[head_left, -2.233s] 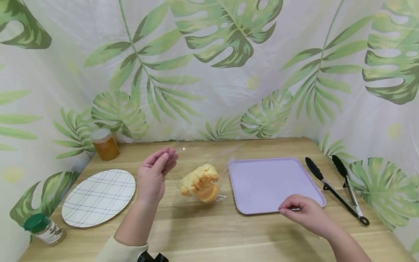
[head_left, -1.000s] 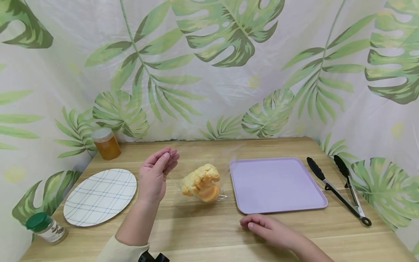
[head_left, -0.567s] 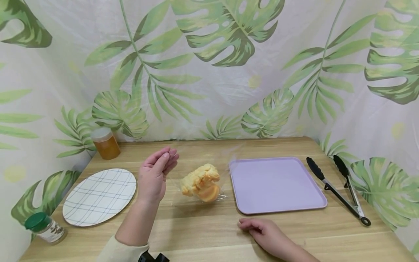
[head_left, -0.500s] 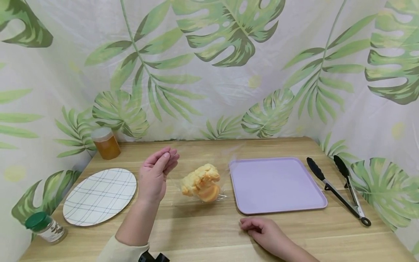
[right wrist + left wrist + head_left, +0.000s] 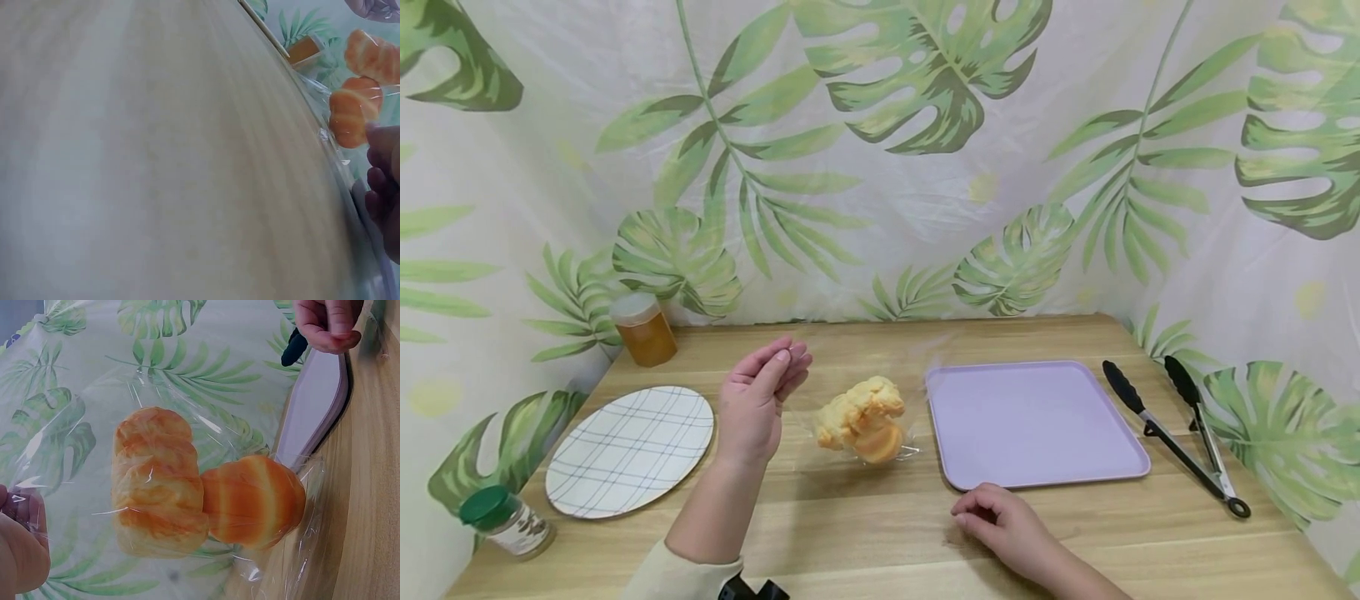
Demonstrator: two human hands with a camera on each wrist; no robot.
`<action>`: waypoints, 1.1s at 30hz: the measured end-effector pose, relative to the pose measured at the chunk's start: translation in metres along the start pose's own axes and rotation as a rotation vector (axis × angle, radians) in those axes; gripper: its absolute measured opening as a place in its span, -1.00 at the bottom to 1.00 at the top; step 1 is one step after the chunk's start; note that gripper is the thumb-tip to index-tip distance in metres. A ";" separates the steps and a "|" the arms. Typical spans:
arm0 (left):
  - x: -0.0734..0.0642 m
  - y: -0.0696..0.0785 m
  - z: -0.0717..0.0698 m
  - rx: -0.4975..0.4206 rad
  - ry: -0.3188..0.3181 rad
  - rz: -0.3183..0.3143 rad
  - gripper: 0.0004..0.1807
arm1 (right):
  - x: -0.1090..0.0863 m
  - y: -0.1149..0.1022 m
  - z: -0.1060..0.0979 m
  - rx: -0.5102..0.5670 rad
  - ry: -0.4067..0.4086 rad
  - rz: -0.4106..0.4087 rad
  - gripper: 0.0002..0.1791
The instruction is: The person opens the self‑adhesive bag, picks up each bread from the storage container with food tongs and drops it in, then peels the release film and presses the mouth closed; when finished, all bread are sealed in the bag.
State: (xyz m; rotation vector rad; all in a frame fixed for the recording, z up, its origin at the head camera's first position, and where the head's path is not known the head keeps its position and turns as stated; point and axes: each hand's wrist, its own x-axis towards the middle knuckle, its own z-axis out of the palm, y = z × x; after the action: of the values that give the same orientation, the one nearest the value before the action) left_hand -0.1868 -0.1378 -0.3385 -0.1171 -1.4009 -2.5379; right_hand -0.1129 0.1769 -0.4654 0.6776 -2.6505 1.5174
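Note:
In the head view my left hand point(image 5: 752, 408) is raised left of centre, pinching the top of a clear plastic bag point(image 5: 315, 478) between thumb and fingers. Two bread pieces hang inside the bag: a pale, bumpy loaf point(image 5: 159, 481) and a rounder orange-brown bun point(image 5: 253, 500) pressed against it. A shadow falls on the table under them. My right hand point(image 5: 1003, 529) is low over the table, in front of the purple tray's point(image 5: 1037, 425) near left corner. Its fingers are loosely curled around nothing. In the right wrist view, its fingertips overlap the bagged bun.
An oval white plate with blue check lines point(image 5: 628, 454) lies at left. Beyond it stands a jar of amber contents point(image 5: 646, 333); nearer is a green-lidded shaker point(image 5: 505, 521). Black-tipped tongs point(image 5: 1180, 442) lie right of the tray. A leaf-print cloth point(image 5: 880, 167) hangs behind.
My right hand has moved left from the tray's front edge to the table before its near left corner, and shifted slightly since. The left hand and the bag stay nearly still.

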 end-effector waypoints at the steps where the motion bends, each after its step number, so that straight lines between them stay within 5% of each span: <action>1: 0.000 0.000 0.000 0.002 -0.002 0.001 -0.68 | 0.001 -0.003 -0.002 0.015 0.002 0.017 -0.89; 6: 0.000 0.000 -0.001 0.014 -0.006 0.000 -0.67 | 0.020 -0.020 -0.020 0.021 0.091 0.060 -0.80; 11: 0.000 0.001 -0.002 0.018 -0.017 0.005 -0.68 | 0.062 -0.033 -0.043 -0.001 0.209 0.010 -0.65; 15: 0.002 0.000 -0.003 0.025 -0.041 0.012 -0.69 | 0.098 -0.047 -0.056 0.100 0.190 0.041 -0.46; 19: 0.002 -0.001 -0.004 0.035 -0.059 0.015 -0.68 | 0.123 -0.060 -0.061 0.263 0.142 0.084 -0.48; 27: 0.006 0.000 -0.009 0.091 -0.108 0.022 -0.70 | 0.144 -0.071 -0.063 0.361 0.176 0.088 -0.68; 33: 0.013 0.007 -0.015 0.272 -0.147 0.037 -0.73 | 0.149 -0.073 -0.065 0.368 0.185 0.057 -0.70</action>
State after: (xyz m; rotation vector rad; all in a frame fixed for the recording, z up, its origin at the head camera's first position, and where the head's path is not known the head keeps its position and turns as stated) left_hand -0.1967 -0.1560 -0.3387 -0.2819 -1.7663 -2.3232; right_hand -0.2330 0.1448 -0.3385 0.4455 -2.2980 2.0015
